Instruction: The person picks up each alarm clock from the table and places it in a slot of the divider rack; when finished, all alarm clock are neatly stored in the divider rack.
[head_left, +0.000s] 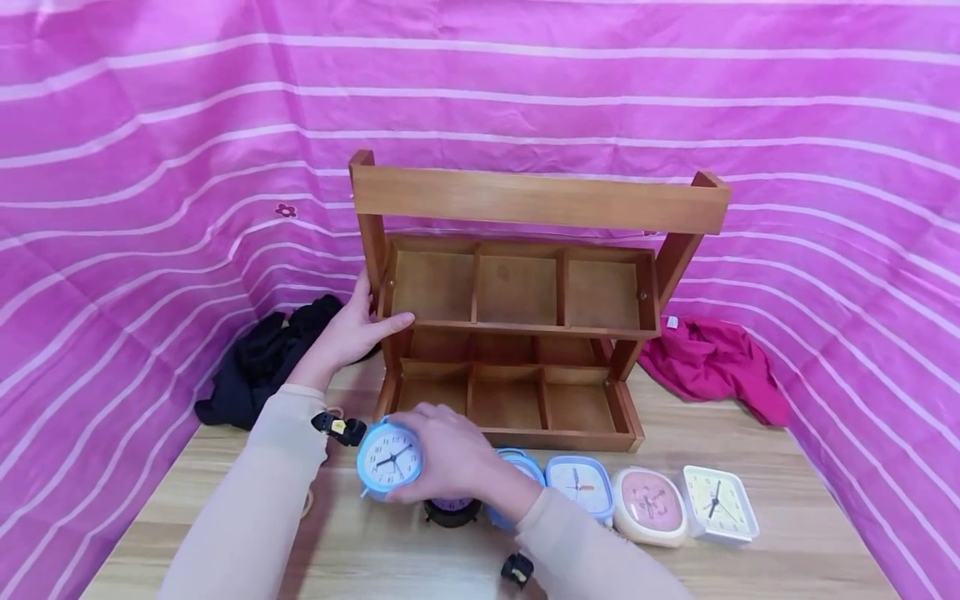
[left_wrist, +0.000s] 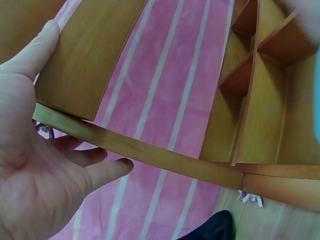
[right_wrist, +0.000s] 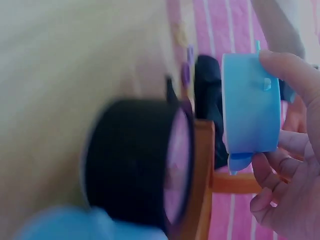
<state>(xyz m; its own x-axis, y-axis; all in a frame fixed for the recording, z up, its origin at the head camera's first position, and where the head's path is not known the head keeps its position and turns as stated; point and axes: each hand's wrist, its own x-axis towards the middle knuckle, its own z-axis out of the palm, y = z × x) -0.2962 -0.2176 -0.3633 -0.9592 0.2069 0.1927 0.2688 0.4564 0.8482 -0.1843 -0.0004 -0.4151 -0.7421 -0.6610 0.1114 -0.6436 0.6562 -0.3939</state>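
Observation:
My right hand (head_left: 450,450) grips a round light blue alarm clock (head_left: 390,458) by its sides, its white dial facing up. In the right wrist view the thumb is on one side of the blue case and the fingers on the other. The left hand (head_left: 348,329) holds the left side of a two-tier wooden rack (head_left: 536,200), thumb toward the front and fingers around behind the upright. Each tier of the rack has three bare compartments. Partly covered by my right hand and forearm, a black round clock (head_left: 453,512) stands on the table below the rack.
Right of the black clock, a row holds another blue clock (head_left: 521,460), a blue square one (head_left: 581,487), a pink-faced one (head_left: 649,507) and a white square one (head_left: 718,503). Black cloth (head_left: 255,367) lies at left, red cloth (head_left: 712,362) at right. Pink striped fabric surrounds the table.

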